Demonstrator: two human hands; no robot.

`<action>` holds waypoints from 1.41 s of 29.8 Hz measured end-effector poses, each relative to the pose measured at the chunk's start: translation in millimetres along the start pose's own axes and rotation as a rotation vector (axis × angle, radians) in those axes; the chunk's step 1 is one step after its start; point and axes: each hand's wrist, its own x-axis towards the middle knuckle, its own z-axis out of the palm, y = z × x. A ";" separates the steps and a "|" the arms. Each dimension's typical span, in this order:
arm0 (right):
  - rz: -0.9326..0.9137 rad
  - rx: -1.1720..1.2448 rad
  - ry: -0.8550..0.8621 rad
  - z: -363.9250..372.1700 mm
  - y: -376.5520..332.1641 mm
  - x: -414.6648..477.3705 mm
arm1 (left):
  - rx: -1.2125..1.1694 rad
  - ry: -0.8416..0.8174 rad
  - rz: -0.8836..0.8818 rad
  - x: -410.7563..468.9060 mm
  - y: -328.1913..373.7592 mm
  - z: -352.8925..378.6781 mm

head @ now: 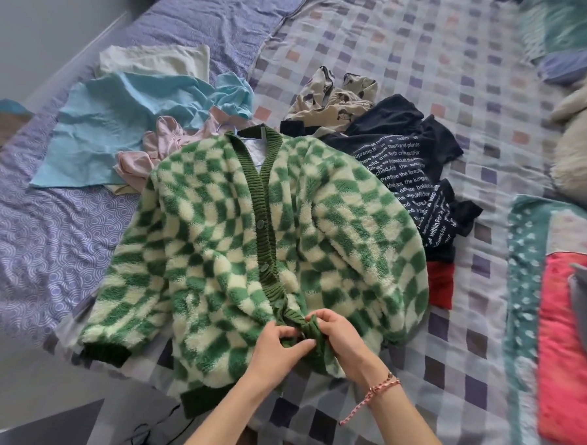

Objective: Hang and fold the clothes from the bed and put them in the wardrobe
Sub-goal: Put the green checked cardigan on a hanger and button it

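Cardigan [250, 237] spread flat on the bed [429, 76], both hands at its front band.
Nearest, the left hand [279, 344] and right hand [337, 337] meet low on the green ribbed band, fingers curled and pinching the knit between them, perhaps around a button, though the fingers hide it. The green-and-cream checked cardigan lies front up, collar pointing away, one dark cuff near the bed's near edge. Farther off, right of the collar, lies a crumpled black shirt [400, 166] with white lettering; left of the collar, a pink garment [160, 147] and a pale blue garment [110, 127].
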 end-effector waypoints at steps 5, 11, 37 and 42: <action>-0.080 -0.151 0.029 -2.0 -17.4 -16.8 | 0.097 0.054 0.079 -3.7 7.4 -2.3; -0.126 -0.389 0.057 -9.1 -30.5 -21.2 | 0.137 -0.019 0.124 -1.6 8.7 -1.4; -0.375 -0.521 0.120 2.2 -14.0 -55.5 | 0.245 0.139 0.177 -22.8 -3.1 -15.7; -0.266 -0.528 -0.034 4.0 6.1 -63.6 | 0.122 0.405 -0.241 -33.9 -45.0 -12.5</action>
